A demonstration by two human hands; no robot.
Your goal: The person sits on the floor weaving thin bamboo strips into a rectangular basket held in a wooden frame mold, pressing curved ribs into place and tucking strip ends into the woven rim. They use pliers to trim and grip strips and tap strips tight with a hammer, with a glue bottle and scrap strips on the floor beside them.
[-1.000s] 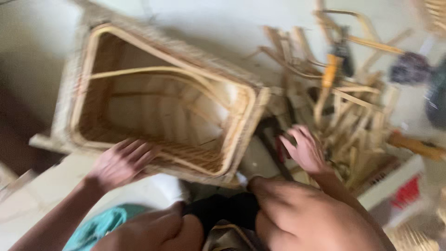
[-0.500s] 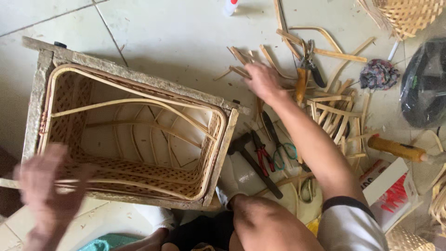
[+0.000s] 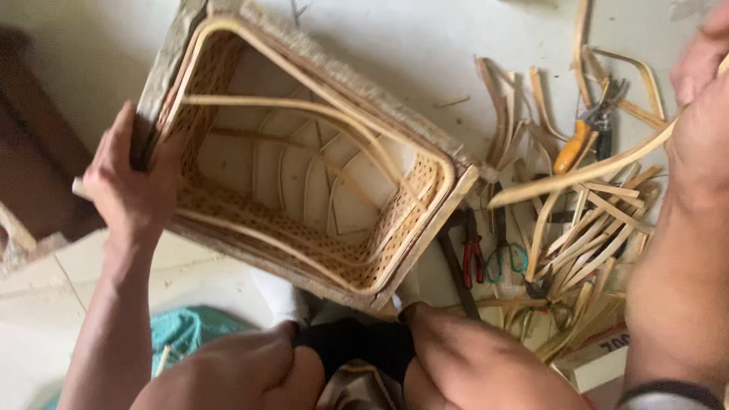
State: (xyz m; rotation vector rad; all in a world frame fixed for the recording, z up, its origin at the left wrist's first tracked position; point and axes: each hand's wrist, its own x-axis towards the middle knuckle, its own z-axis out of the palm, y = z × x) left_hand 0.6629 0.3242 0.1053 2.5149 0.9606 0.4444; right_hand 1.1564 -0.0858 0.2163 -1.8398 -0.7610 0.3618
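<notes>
A rectangular woven rattan basket (image 3: pixel 425 152) lies on the tiled floor with its open side facing me, thin cane strips bent across its inside. My left hand (image 3: pixel 129 190) grips its left rim near the corner. My right hand (image 3: pixel 702 114) is raised at the right edge of the view, closed on a long flat cane strip (image 3: pixel 585 173) that runs down and left toward the basket's right corner. My knees fill the bottom of the view.
A heap of cut cane strips (image 3: pixel 585 250) lies right of the basket. Among them are an orange-handled cutter (image 3: pixel 571 146), red-handled pliers (image 3: pixel 472 250) and green-handled scissors (image 3: pixel 505 258). A white box (image 3: pixel 600 357) sits at lower right, teal cloth (image 3: pixel 178 330) at lower left.
My left hand has moved from the lower left onto the basket's left rim. My right hand has risen from the cane pile with a long strip in it. The view has shifted closer.
</notes>
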